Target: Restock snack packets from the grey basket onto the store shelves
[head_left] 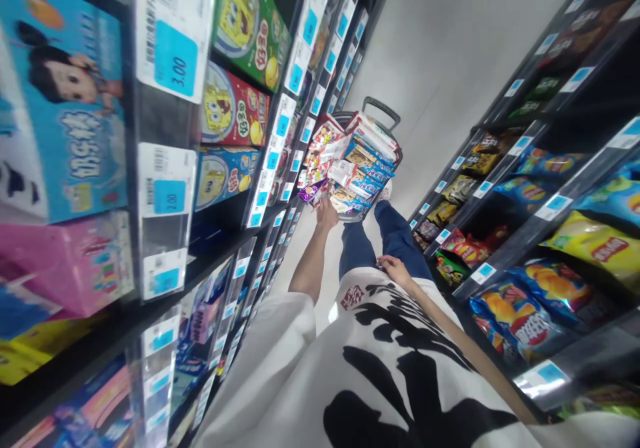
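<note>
While the left hand (327,213) reaches over the near left corner of the basket (353,218), the basket itself stands in the aisle before the person's legs, packed up to its rim. Its right half holds blue packs (369,178) with cookies pictured on them, lying in a row, and at its far end are white-and-red packs (373,135). Red-and-white packets (320,145) crowd its left half, and a shiny purple packet (311,193) lies at its near left corner, just beside the left hand. The basket's handle (383,103) sticks out past its far edge.

The left hand's fingers are bent down among the packets at that corner; whether they grip one cannot be told. Nearer the person than the basket, the right hand (395,269) rests at the hem of the white shirt (300,355), its fingers partly curled; what they hold, if anything, cannot be made out.

To the left of the basket, a shelf unit (235,238) carries a green box (280,41), a red box (257,108) and a blue box (240,168), stacked one above another. To the basket's right, a second rack (595,341) holds snack bags, among them a yellow bag (600,248).
</note>
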`<state>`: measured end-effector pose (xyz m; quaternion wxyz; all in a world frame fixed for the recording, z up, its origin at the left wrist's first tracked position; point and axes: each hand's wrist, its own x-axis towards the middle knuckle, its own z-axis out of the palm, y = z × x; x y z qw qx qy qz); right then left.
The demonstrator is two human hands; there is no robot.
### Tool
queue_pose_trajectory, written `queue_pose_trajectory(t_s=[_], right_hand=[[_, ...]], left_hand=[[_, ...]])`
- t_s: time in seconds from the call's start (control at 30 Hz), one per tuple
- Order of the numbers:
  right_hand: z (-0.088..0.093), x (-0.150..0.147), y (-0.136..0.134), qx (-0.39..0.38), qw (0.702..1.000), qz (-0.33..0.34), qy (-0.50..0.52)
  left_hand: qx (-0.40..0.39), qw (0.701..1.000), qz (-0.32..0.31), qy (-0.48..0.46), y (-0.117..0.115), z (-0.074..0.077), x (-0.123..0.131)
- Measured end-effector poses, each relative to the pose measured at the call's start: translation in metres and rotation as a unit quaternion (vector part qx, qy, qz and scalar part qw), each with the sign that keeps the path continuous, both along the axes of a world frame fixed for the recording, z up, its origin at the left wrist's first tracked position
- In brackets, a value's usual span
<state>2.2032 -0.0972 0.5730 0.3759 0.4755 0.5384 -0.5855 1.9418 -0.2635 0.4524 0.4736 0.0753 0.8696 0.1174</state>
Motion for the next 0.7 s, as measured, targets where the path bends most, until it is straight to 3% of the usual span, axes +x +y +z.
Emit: queue_pose_trajectory(t_s=[0.17,0.33,0.43,0.57,0.7], right_hand=[[0.0,-0.003,0.034,0.007,0.999,0.036,0.03],[0.005,-0.025,0.075,0.013,0.991,0.1,0.093],[0.009,-0.038,0.1,0.03,0.979,0.144,0.143],[0.018,-0.047,0.124,0.074,0.953,0.2,0.215],[0.032,-0.05,0.129,0.155,0.9,0.236,0.331]], left_hand=[[0.064,0.991,0.109,0.052,0.014,0.046,0.016],[0.134,0.945,0.279,0.109,0.037,0.103,0.053],[0.177,0.896,0.392,0.112,0.05,0.128,0.085],[0.263,0.807,0.525,0.064,0.078,0.159,0.136],[0.361,0.704,0.612,0.013,0.105,0.194,0.174]])
